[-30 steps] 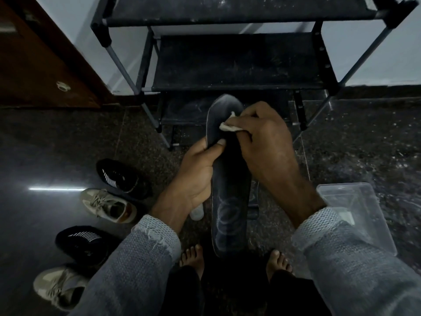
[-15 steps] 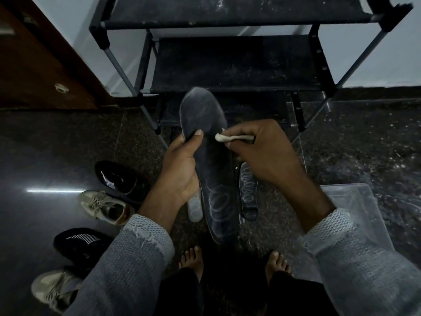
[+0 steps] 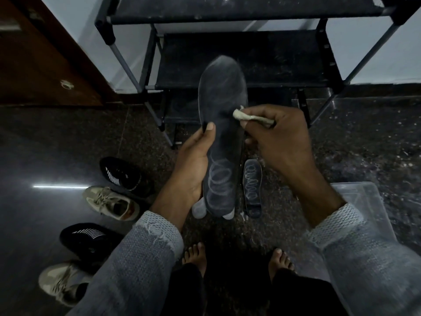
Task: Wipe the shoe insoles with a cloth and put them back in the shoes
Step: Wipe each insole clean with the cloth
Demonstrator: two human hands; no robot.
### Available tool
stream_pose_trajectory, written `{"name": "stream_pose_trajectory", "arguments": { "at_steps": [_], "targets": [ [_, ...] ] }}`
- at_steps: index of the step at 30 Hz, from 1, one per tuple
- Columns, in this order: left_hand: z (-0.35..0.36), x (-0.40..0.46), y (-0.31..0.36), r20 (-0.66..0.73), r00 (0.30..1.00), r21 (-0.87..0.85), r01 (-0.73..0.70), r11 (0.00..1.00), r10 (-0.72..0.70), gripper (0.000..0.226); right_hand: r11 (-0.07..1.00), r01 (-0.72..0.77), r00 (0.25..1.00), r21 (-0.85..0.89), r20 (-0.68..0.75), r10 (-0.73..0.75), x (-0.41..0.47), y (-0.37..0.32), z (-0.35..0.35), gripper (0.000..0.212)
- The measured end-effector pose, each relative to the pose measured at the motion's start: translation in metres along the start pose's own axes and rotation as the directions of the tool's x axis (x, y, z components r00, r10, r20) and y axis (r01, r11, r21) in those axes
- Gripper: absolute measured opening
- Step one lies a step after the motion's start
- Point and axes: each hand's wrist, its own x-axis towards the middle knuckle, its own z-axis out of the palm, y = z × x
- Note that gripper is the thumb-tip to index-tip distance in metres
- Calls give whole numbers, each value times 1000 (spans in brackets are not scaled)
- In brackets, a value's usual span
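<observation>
My left hand grips a long dark insole by its left edge and holds it up, toe end pointing away from me. A small pale cloth is pinched in my right hand and touches the insole's right edge near the middle. A second dark insole with white oval print lies on the floor below. Two pale insoles peek out under the held one. Left on the floor stand two black shoes and two beige sneakers.
A black metal shoe rack stands straight ahead against the wall. A clear plastic box sits on the floor at my right. A brown wooden door is at upper left. My bare feet are below on dark granite floor.
The cloth slid from the insole's toe area down to its right edge. My left hand shifted the insole left, then back toward centre. The floor insole came into view.
</observation>
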Motion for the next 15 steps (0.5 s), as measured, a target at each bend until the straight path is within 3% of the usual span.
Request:
{"name": "stream_pose_trajectory", "arguments": {
  "at_steps": [4, 7, 15],
  "targets": [
    [0, 0, 1, 8, 1000, -6, -1, 1000, 2, 30, 997, 64, 997, -39, -36, -65, 0, 4, 1, 15],
    [-3, 1, 5, -17, 1000, -32, -14, 999, 13, 32, 961, 192, 979, -199, -33, -202, -2, 6, 3, 17],
    [-12, 4, 13, -80, 997, -118, -30, 993, 21, 43, 731, 480, 877, -485, 236, -419, -18, 6, 25, 17]
  ]
}}
